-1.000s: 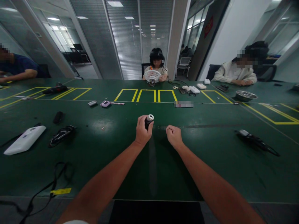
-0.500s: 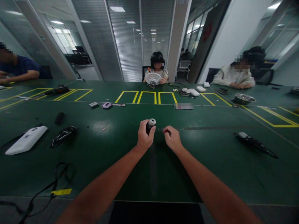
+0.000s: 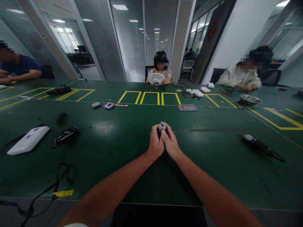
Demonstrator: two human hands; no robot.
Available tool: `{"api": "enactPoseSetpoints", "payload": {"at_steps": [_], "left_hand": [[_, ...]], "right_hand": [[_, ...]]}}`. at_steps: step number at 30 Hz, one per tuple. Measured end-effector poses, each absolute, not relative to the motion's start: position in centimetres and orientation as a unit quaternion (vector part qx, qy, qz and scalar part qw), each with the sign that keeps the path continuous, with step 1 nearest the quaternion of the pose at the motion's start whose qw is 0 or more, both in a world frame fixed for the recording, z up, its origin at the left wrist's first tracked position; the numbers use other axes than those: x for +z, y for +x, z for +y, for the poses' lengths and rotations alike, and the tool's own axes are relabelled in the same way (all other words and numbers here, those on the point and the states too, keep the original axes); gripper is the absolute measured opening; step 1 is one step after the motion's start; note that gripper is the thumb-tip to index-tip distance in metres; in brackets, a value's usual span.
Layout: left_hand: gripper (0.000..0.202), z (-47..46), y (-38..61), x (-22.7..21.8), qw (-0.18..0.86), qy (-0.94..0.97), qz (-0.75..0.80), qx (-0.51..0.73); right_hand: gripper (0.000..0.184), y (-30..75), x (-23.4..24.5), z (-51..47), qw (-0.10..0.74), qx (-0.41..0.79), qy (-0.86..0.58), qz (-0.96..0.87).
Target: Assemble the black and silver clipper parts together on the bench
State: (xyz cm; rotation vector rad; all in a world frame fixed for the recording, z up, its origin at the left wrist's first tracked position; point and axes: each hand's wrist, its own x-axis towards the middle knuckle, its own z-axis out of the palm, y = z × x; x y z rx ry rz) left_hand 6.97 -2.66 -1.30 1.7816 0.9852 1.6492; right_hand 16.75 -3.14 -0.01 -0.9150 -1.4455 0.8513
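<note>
Upright between my two hands is a small dark cylinder (image 3: 162, 126) with a round silver top and dark holes in it; its exact kind I cannot make out. My left hand (image 3: 156, 142) wraps it from the left. From the other side my right hand (image 3: 170, 142) closes round it, with the thumb by the top. The fingers hide most of the cylinder's body. Both hands are above the middle of the green table (image 3: 132, 135).
To the left lie a white flat case (image 3: 28, 140), a coiled black cable (image 3: 65, 136) and a black strap (image 3: 44, 192). A black cord bundle (image 3: 261, 146) is at right. Farther off are a purple gadget (image 3: 109, 106) and a metal bowl (image 3: 250, 100). Several people sit around; one holds a white fan-like object (image 3: 156, 78).
My right hand has moved left from its place apart and now grips the cylinder too. My left hand has shifted slightly right with it, and the cylinder's top sits a little lower in view.
</note>
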Motion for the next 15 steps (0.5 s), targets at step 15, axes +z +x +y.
{"api": "enactPoseSetpoints", "payload": {"at_steps": [15], "left_hand": [[0.057, -1.8, 4.0, -0.5, 0.062, 0.854, 0.34, 0.389]], "right_hand": [[0.048, 17.1, -1.0, -2.9, 0.61, 0.341, -0.42, -0.579]]}}
